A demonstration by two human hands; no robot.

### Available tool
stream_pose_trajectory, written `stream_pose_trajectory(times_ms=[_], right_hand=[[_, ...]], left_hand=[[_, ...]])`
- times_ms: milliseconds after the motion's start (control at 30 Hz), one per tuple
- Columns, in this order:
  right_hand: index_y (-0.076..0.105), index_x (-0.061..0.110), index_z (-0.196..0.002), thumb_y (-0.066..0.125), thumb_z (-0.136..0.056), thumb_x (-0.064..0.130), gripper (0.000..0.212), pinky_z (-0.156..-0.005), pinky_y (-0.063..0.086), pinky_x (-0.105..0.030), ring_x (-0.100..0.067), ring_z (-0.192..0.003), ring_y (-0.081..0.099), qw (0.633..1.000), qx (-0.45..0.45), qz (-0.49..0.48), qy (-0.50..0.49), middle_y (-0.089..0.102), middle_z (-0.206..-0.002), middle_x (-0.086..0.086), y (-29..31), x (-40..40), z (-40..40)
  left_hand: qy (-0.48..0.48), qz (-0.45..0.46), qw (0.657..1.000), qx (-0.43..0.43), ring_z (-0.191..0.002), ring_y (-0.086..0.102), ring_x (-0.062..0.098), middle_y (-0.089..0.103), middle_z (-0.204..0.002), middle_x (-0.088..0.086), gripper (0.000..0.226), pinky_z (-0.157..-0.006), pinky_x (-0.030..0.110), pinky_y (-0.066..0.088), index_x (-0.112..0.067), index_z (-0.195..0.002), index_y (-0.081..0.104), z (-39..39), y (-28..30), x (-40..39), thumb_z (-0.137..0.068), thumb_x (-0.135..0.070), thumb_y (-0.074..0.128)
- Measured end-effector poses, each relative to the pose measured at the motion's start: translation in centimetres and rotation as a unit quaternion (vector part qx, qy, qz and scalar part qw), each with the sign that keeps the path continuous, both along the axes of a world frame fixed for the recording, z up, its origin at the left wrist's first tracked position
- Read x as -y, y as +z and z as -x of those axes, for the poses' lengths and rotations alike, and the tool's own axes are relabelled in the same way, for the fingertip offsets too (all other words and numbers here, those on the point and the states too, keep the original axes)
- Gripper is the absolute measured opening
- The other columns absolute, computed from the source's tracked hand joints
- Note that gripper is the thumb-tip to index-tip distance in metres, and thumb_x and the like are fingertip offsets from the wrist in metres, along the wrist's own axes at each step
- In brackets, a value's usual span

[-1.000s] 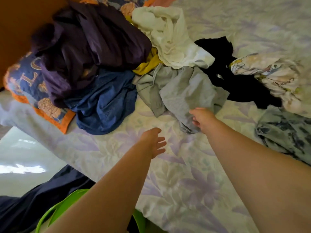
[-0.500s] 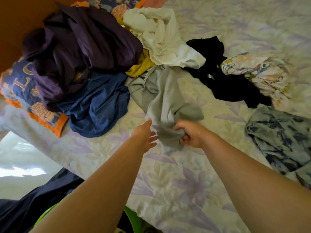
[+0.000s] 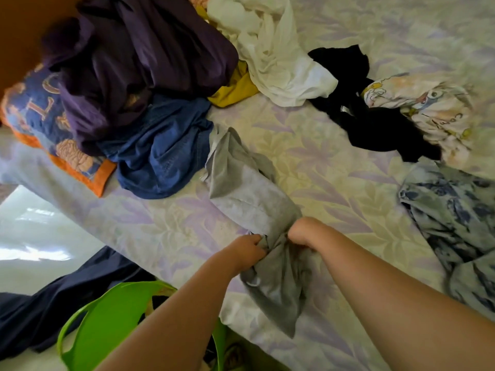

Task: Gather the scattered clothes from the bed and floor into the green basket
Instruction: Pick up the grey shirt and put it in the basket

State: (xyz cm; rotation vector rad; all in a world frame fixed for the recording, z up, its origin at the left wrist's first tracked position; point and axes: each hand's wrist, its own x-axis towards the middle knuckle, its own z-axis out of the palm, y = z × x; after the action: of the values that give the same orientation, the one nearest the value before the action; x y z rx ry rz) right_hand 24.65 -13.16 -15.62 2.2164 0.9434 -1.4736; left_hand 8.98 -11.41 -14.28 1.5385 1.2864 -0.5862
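A grey garment (image 3: 249, 199) stretches across the bed toward its near edge. My left hand (image 3: 247, 251) and my right hand (image 3: 301, 232) both grip it at its bunched middle, side by side. The green basket (image 3: 107, 314) stands on the floor below the bed edge, partly hidden by my left forearm. On the bed lie a purple garment (image 3: 139, 57), blue jeans (image 3: 163, 153), a yellow piece (image 3: 235, 89), a white garment (image 3: 270, 49), a black garment (image 3: 364, 113), a pale printed garment (image 3: 428, 108) and a blue-patterned garment (image 3: 455, 218). A dark navy garment (image 3: 61, 298) lies on the floor.
A blue and orange pillow (image 3: 34, 116) sits under the purple pile at the bed's left. The floral bedsheet (image 3: 321, 156) covers the bed. Pale shiny floor (image 3: 34, 231) shows at the left, and a brown wall (image 3: 24, 25) at the top left.
The grey garment has been dragged from the pile toward the near bed edge. My left hand, open before, now grips it beside my right hand. The basket shows more.
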Motion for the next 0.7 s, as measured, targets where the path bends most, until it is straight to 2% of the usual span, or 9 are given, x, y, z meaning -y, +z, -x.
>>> stream_pose_trajectory(times_ms=[67, 100, 167, 234, 334, 434, 567, 634, 701], right_hand=[[0.047, 0.007, -0.132, 0.047, -0.094, 0.025, 0.042, -0.092, 0.047, -0.040, -0.031, -0.113, 0.054, 0.977, 0.121, -0.155, -0.088, 0.051, -0.127, -0.014, -0.9, -0.3, -0.3], [0.042, 0.010, -0.136, 0.049, -0.094, 0.030, 0.046, -0.096, 0.046, -0.041, -0.032, -0.120, 0.050, 0.961, 0.130, -0.222, -0.105, 0.047, -0.135, -0.014, -1.1, -0.6, -0.2], [0.035, 0.012, -0.142, 0.057, -0.088, 0.048, 0.068, -0.103, 0.043, -0.044, -0.033, -0.128, 0.046, 0.958, 0.049, -0.268, -0.093, 0.044, -0.142, -0.013, -1.9, -1.5, 0.4], [0.036, 0.012, -0.142, 0.065, -0.076, 0.060, 0.087, -0.105, 0.042, -0.046, -0.032, -0.129, 0.047, 0.965, -0.044, -0.230, -0.121, 0.047, -0.143, -0.011, -2.4, -2.2, 1.6], [0.048, 0.012, -0.136, 0.070, -0.077, 0.047, 0.073, -0.098, 0.048, -0.043, -0.030, -0.116, 0.057, 0.960, -0.112, -0.216, -0.135, 0.058, -0.133, -0.010, -2.4, -2.4, 3.1], [0.062, 0.021, -0.123, 0.072, -0.079, 0.031, 0.046, -0.087, 0.053, -0.035, -0.022, -0.096, 0.065, 0.927, -0.249, -0.211, -0.183, 0.068, -0.114, -0.006, -0.8, -2.2, 4.5], [0.070, 0.024, -0.102, 0.073, -0.081, 0.019, 0.022, -0.093, 0.053, -0.043, -0.028, -0.099, 0.068, 0.872, -0.374, -0.171, -0.264, 0.073, -0.105, -0.010, 0.3, -1.9, 4.9], [0.067, 0.021, -0.111, 0.075, -0.080, 0.021, 0.031, -0.095, 0.053, -0.046, -0.028, -0.101, 0.068, 0.853, -0.386, -0.173, -0.306, 0.072, -0.108, -0.010, 0.3, -2.0, 4.8], [0.057, 0.022, -0.124, 0.079, -0.074, 0.036, 0.056, -0.095, 0.053, -0.047, -0.026, -0.103, 0.066, 0.860, -0.360, -0.205, -0.297, 0.069, -0.114, -0.006, 0.7, -2.1, 5.2]], left_hand=[[-0.042, -0.012, 0.999, -0.012, -0.116, 0.054, 0.030, 0.057, -0.126, 0.015, 0.033, -0.096, 0.033, 0.044, -0.008, -0.124, 0.055, 0.3, 0.0, -0.3, -0.094, -0.019, 0.051], [-0.048, 0.000, 0.999, -0.012, -0.115, 0.054, 0.030, 0.056, -0.126, 0.014, 0.034, -0.095, 0.034, 0.045, -0.009, -0.124, 0.056, 0.5, -0.1, -0.5, -0.092, -0.019, 0.053], [-0.001, 0.047, 0.999, 0.010, -0.112, 0.054, 0.025, 0.056, -0.124, 0.009, 0.036, -0.095, 0.033, 0.047, -0.011, -0.123, 0.059, 1.1, -0.7, -1.0, -0.088, -0.021, 0.060], [0.157, 0.108, 0.981, 0.048, -0.110, 0.056, 0.022, 0.059, -0.123, 0.004, 0.042, -0.096, 0.031, 0.047, -0.014, -0.121, 0.063, 1.6, -1.2, -1.3, -0.082, -0.030, 0.068], [0.433, 0.101, 0.894, 0.060, -0.110, 0.058, 0.027, 0.061, -0.121, 0.008, 0.061, -0.098, 0.038, 0.048, -0.010, -0.123, 0.059, 1.8, -2.1, -1.7, -0.081, -0.055, 0.063], [0.570, 0.092, 0.812, 0.080, -0.110, 0.060, 0.031, 0.063, -0.120, 0.014, 0.083, -0.101, 0.044, 0.047, -0.008, -0.124, 0.057, 2.3, -2.8, -2.4, -0.081, -0.078, 0.040], [0.564, 0.113, 0.802, 0.163, -0.103, 0.063, 0.025, 0.066, -0.109, 0.011, 0.094, -0.091, 0.038, 0.052, -0.011, -0.128, 0.056, 3.3, -1.9, -2.7, -0.076, -0.085, 0.031], [0.534, 0.112, 0.812, 0.206, -0.108, 0.065, 0.023, 0.066, -0.118, 0.009, 0.105, -0.094, 0.039, 0.053, -0.013, -0.133, 0.053, 4.2, -1.5, -3.0, -0.060, -0.090, 0.046], [0.516, 0.102, 0.820, 0.226, -0.109, 0.065, 0.025, 0.066, -0.120, 0.009, 0.098, -0.096, 0.043, 0.052, -0.013, -0.132, 0.053, 5.2, -0.7, -3.3, -0.060, -0.077, 0.066]])
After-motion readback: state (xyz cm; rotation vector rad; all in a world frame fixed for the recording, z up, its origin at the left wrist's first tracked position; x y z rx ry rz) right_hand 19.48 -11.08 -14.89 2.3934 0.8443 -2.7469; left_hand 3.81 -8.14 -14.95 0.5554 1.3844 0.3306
